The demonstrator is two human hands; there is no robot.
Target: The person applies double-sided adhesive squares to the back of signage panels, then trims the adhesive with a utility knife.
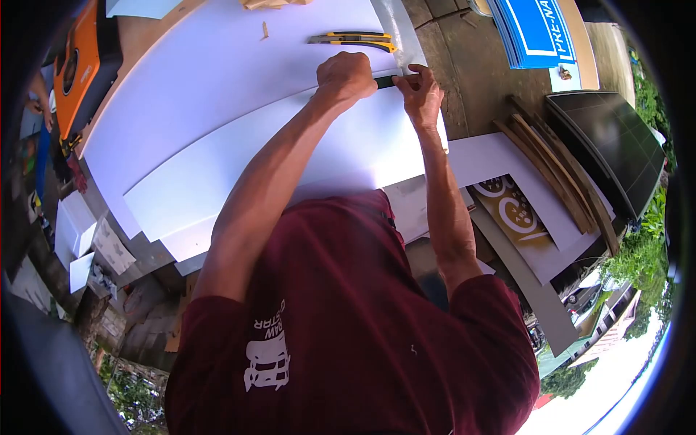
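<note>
My left hand (346, 76) is fisted around the dark strip (385, 82), and my right hand (420, 94) pinches its end. I should hold it flat and steady on the white sheet (217, 109).

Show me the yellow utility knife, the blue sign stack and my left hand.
yellow utility knife (355, 40), head view, middle of its handle.
blue sign stack (533, 29), head view, top blue face.
left hand (346, 76), head view, back of the fist.

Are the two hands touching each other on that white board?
Apart. The head view shows a gap between the left hand and right hand, with a dark strip showing in it.
</note>
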